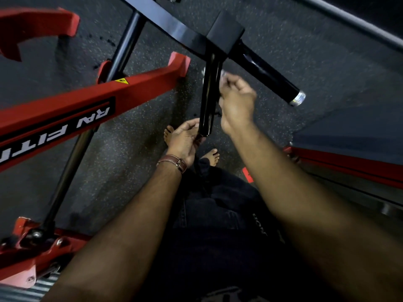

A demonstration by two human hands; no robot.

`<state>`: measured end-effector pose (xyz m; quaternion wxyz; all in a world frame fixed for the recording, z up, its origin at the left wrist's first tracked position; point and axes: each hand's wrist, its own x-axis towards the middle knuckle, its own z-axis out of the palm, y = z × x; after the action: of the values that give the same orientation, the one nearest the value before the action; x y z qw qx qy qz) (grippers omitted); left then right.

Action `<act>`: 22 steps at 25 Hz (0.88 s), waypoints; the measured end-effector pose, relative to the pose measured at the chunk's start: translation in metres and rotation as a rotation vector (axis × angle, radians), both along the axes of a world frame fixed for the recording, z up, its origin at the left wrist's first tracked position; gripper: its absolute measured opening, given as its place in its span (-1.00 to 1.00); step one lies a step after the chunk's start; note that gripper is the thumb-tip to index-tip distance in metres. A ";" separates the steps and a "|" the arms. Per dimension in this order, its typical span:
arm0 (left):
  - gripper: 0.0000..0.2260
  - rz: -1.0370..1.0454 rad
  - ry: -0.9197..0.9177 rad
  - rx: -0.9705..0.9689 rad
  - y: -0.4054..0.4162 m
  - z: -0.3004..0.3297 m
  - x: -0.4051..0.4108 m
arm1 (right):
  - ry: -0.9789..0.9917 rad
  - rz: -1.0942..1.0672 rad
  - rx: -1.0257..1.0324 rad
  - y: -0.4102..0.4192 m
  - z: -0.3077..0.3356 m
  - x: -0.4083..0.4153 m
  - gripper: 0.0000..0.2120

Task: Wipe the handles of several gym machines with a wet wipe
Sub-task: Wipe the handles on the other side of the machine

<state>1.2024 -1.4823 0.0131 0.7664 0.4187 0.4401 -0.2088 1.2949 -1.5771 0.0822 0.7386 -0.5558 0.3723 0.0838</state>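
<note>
A glossy black handle (209,92) hangs down from a black machine arm (185,31) in the middle of the view. My right hand (236,101) is curled around the handle's upper part and holds a white wet wipe (222,73) against it; a bit of wipe (203,71) also shows on the handle's left side. My left hand (185,136), with a brown strap at the wrist, grips the handle's lower end. A second, longer black handle (268,75) with a silver end cap sticks out to the right, untouched.
A red machine frame (87,105) with white lettering runs across the left. A black strut (65,175) drops to a red base (26,243) at lower left. Another red frame (349,162) sits at right. My bare feet (212,156) stand on dark speckled rubber floor.
</note>
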 end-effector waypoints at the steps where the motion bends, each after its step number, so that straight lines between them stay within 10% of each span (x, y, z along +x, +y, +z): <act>1: -0.82 -0.005 0.010 0.005 0.001 0.003 0.001 | 0.003 0.094 -0.130 -0.004 0.004 -0.022 -0.85; 10: -0.80 -0.129 0.136 0.110 0.016 0.027 0.021 | -0.352 0.332 -0.863 -0.002 0.017 -0.004 -0.94; 22: -0.87 -0.438 0.110 0.104 0.055 0.060 0.019 | 0.216 0.302 -0.673 0.014 0.014 -0.093 -0.85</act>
<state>1.2215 -1.4273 0.0728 0.6549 0.5312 0.3900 -0.3699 1.2015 -1.5629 0.0964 0.4506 -0.8038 0.3686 0.1229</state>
